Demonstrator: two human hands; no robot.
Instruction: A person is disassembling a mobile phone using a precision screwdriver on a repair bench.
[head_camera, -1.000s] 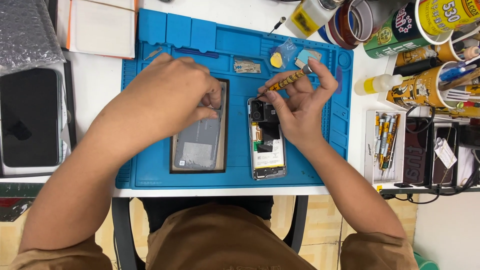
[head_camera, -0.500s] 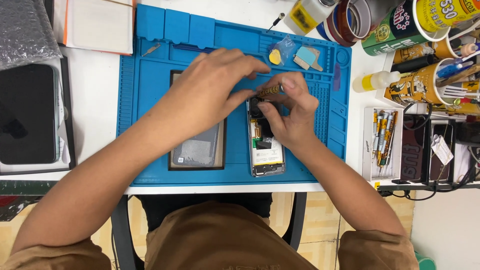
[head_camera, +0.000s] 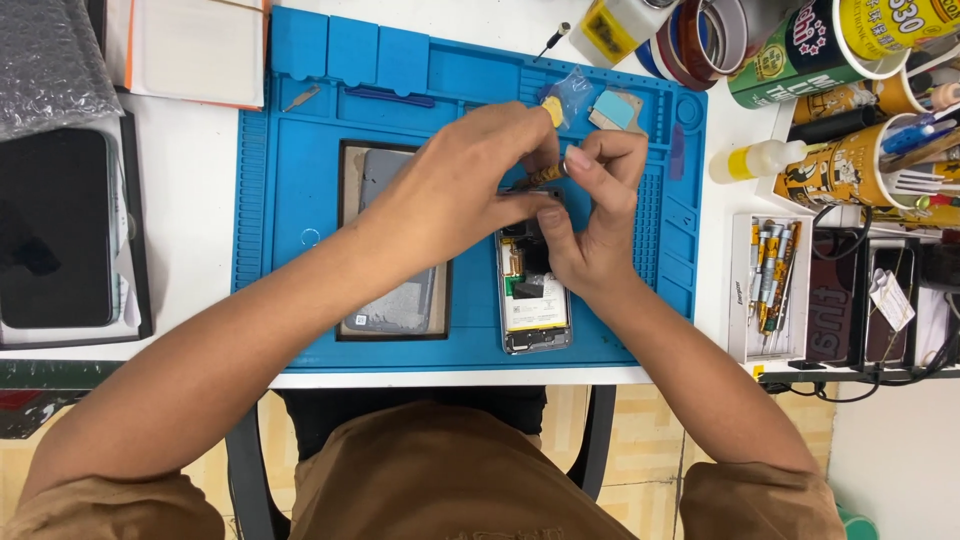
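Note:
An opened phone (head_camera: 535, 300) lies face down on the blue work mat (head_camera: 290, 200), its insides showing. My right hand (head_camera: 590, 215) holds a small yellow-handled screwdriver (head_camera: 545, 176) over the phone's top end. My left hand (head_camera: 470, 190) reaches across from the left; its fingertips pinch the screwdriver's shaft by the phone's upper edge. The tip itself is hidden under my fingers. A grey back cover (head_camera: 385, 290) rests on the mat to the left, partly under my left forearm.
A dark phone (head_camera: 55, 230) sits on a tray at far left, bubble wrap (head_camera: 50, 60) above it. At right stand cups of tools (head_camera: 860, 165), tape rolls (head_camera: 700, 35), a small glue bottle (head_camera: 755, 160) and a tray of screwdriver bits (head_camera: 770, 280).
My left hand has moved right, off the grey cover, and joined my right hand at the phone's top. The screwdriver has come down onto the phone.

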